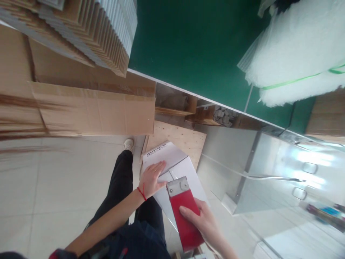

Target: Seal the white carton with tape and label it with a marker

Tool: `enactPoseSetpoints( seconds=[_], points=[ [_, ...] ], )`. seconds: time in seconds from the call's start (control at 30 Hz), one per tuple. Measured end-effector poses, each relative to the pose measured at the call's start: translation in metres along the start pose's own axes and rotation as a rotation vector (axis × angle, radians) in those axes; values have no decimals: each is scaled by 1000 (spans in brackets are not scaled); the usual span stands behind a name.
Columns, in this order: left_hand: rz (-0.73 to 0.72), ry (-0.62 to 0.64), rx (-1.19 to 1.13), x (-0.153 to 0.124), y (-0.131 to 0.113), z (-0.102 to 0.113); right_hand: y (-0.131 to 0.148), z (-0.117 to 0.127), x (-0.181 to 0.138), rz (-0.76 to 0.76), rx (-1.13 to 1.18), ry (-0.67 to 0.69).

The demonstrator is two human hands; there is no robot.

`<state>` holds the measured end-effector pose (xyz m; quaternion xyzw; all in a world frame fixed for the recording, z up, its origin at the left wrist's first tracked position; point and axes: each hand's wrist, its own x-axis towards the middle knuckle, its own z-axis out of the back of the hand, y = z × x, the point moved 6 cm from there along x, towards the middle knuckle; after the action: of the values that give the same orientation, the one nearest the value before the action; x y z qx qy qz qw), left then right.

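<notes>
A white carton [178, 162] with dark printed marks on one flap lies in front of my legs, its top flaps folded together along a seam. My left hand [152, 178], with a red string at the wrist, rests on the carton top with its fingers stretched out flat. My right hand [201, 219] grips a red tool with a metal head [185, 216], thumb on its broad face. The metal end is over the carton, close to my left fingertips. I cannot tell whether it touches the carton. Its underside is hidden.
A wooden board [178, 133] lies under the carton. Beyond is a green tabletop [185, 43] with stacked cardboard sheets [107, 39] and white foam wrap [296, 54]. A large cardboard box [94, 108] stands left, a metal cabinet [280, 172] right.
</notes>
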<state>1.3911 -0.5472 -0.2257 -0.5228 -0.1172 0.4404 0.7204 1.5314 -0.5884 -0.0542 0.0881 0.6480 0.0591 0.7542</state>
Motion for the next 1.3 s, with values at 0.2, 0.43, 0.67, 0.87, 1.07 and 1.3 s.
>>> enactPoseSetpoints(
  seconds=[0.2, 0.43, 0.67, 0.87, 1.07, 1.3],
  points=[
    [-2, 7, 31, 0, 0, -1, -26, 11, 7, 9, -102, -26],
    [-49, -53, 64, -3, 7, -4, -76, 42, 27, -13, -96, -43],
    [-52, -51, 86, 0, 7, -4, -71, 49, 63, -31, -223, -52],
    [-49, 25, -11, 2, 12, 9, -62, 48, 74, -58, -289, -116],
    [-16, 130, -92, 47, -19, 19, -53, 43, 71, -65, -349, -155],
    [-84, -39, 234, 107, -76, -28, -48, 48, 70, -62, -421, -122]
  ],
)
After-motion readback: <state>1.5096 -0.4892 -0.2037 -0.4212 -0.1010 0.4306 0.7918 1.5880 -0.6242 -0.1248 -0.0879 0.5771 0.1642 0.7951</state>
